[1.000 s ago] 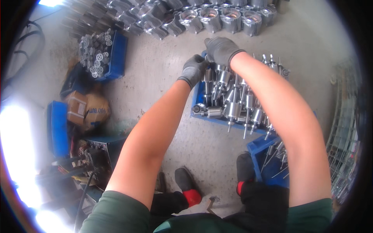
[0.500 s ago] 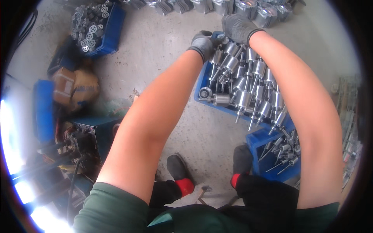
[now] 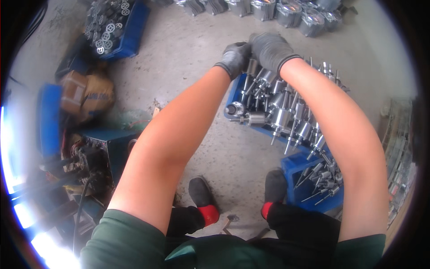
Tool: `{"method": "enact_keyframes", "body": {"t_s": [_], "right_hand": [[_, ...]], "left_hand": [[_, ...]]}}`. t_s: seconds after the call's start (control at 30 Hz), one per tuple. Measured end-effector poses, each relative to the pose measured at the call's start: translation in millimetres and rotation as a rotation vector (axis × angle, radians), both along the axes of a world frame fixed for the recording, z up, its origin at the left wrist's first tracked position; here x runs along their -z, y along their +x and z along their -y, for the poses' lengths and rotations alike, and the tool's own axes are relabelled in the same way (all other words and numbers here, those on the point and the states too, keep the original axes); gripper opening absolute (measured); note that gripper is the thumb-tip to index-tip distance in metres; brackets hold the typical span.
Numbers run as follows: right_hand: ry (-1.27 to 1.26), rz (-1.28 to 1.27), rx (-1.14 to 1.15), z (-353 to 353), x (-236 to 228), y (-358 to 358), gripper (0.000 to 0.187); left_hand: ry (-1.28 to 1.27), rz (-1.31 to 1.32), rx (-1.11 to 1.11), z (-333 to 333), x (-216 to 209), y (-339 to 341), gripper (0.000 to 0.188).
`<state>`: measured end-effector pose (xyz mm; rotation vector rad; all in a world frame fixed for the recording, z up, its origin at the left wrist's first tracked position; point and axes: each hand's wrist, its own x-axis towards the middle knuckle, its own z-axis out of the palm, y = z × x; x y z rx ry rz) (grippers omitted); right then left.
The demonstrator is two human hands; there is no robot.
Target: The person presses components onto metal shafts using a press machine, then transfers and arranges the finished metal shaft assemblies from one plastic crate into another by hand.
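Note:
My left hand point(image 3: 236, 58) and my right hand point(image 3: 271, 50), both in grey work gloves, meet over the far left corner of a blue crate point(image 3: 233, 92). The crate is heaped with silvery metal rotors point(image 3: 281, 117), cylinders with thin shafts. The left fingers are curled closed against the right glove. Those of the right hand are bent down and partly hidden behind its back. Whatever lies between them cannot be made out. A metal cylinder point(image 3: 252, 68) shows just below the gloves; whether they touch it is unclear.
A smaller blue bin point(image 3: 291, 170) of thinner shafted parts stands nearer, beside my right foot. Silvery housings point(image 3: 263, 9) line the far floor. At far left is a blue crate point(image 3: 130, 45) of metal pieces; nearer stand cardboard boxes point(image 3: 74, 92) and a dark machine point(image 3: 109, 148).
My right hand has come nearer to me and closed in on my left hand. The left hand has shifted slightly nearer too. The metal part earlier seen between the gloves is now covered.

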<state>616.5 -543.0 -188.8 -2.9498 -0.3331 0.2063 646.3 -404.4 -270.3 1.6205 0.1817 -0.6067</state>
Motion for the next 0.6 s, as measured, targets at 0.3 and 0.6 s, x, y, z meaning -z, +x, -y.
{"method": "enact_keyframes", "body": {"t_s": [0.3,0.6], "right_hand": [[-0.068,-0.039,0.029,-3,0,18,0.027],[0.043,-0.040,0.092,7,12,49,0.034]], "left_hand": [[0.142,0.041,0.147,7,16,35,0.035],[0.668,0.184,0.360,-3,18,57,0.039]]}}
